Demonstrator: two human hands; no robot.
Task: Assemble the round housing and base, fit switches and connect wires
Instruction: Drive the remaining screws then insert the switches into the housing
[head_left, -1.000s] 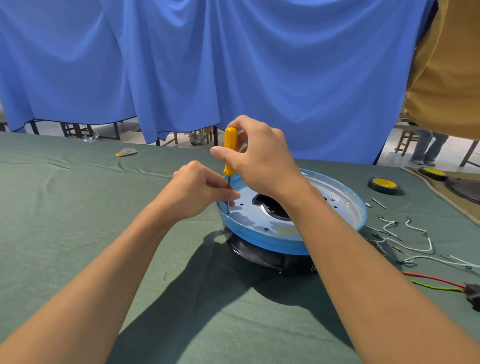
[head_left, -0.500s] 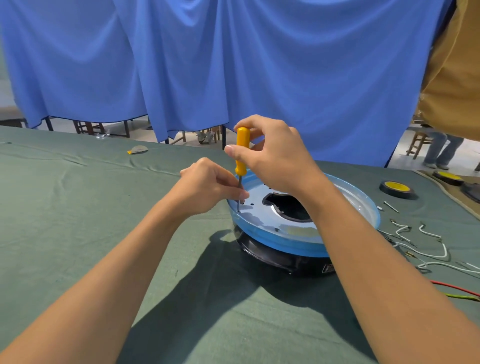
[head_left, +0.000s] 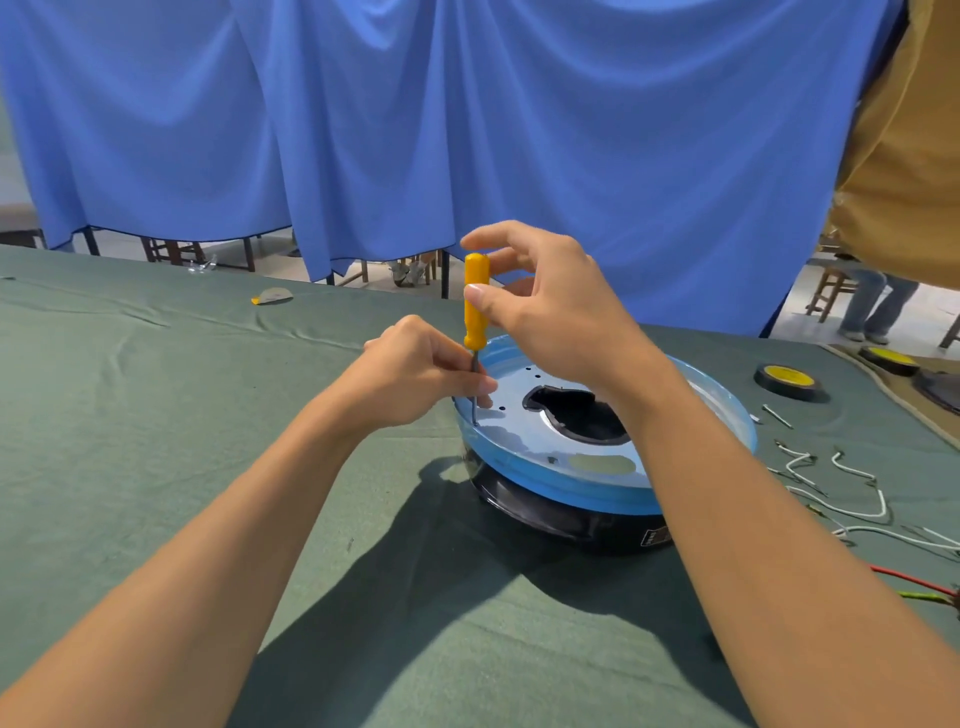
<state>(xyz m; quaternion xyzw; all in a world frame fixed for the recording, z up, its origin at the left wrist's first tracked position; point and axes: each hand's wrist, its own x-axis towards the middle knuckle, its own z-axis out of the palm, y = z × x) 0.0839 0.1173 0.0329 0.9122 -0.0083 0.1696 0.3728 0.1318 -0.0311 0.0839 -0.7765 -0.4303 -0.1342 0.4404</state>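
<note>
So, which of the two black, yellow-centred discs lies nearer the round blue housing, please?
The black, yellow-centred disc on the green cloth; the other lies farther right, on the brown mat.

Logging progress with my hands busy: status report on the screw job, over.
Right hand pinches yellow screwdriver handle, left hand pinches its shaft. Tip down at left rim of round housing, atop black base. Nothing blocking; loose wires lie apart, right.
</note>
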